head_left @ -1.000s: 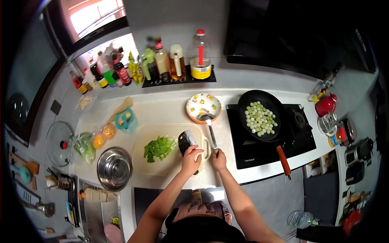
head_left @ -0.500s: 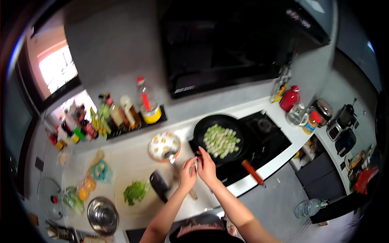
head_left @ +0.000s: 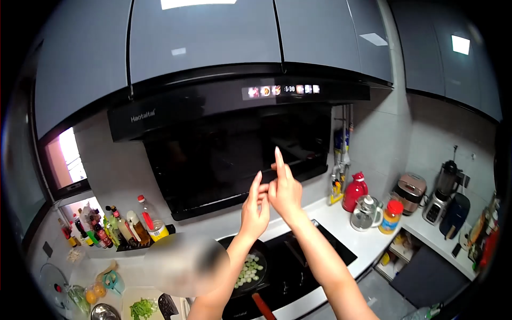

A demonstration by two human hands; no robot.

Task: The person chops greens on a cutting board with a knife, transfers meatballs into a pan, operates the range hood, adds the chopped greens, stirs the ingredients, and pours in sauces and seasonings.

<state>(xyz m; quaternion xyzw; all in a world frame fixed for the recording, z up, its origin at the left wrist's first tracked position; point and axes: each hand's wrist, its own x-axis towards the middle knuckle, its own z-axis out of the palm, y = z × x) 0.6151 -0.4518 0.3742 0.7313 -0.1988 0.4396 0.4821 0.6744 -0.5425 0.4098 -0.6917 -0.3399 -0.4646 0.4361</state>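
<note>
Pan on stove, hood above

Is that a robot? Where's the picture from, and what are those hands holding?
No robot here, just a person! Every picture comes from a camera worn on their head, looking out over their own arms. The left hand and right hand are up in the air, and neither seems to hold anything. Below, a black pan of small, pale green pieces sits on the stove. Chopped greens lie on a board on the counter. The blurry patch hides what's behind it.
</note>
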